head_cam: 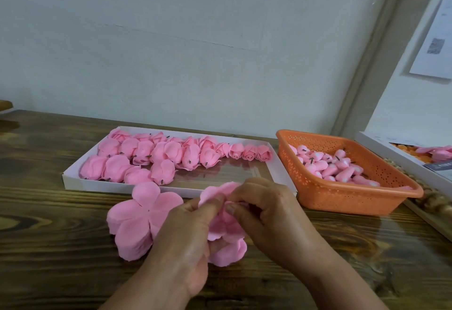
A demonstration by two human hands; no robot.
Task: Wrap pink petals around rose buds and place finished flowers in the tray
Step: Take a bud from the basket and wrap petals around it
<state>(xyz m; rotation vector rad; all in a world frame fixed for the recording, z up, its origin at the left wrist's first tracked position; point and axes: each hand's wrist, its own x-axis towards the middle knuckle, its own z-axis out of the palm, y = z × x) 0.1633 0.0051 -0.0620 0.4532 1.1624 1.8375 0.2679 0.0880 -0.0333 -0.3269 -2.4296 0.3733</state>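
A pink petal piece point(223, 226) is held between both hands just above the worktop point(49, 211), near its front edge. It is pinched by the left hand point(186, 233) between thumb and curled fingers at the upper left lobe, while the right hand point(264, 211) is closed on its middle with curled fingertips. The piece is a soft, matte, foam-like sheet cut into rounded lobes; one lobe is turned up toward the tray, another hangs down toward the viewer, so its long axis runs roughly from far to near. Whether a bud is enclosed inside cannot be told.

Just left of the left hand, a stack of flat petal pieces point(141, 219) is laid on the worktop, five-lobed, with a small hole at the centre.

Behind the hands, a shallow white cardboard tray point(73, 182) is set with its long axis running left to right. Finished flowers point(156, 158) are packed in its left and far parts, most lying on their sides with dark stem stubs showing; three at the right end of the far row face the viewer as open rosettes.

To the right, an orange perforated plastic basket point(354, 199) is filled with small pink rose buds point(337, 165), pointing in mixed directions.

The worktop is dark, strongly grained wood. On the wall at far right a printed sheet point(435, 40) is fixed; its writing is too small to be read
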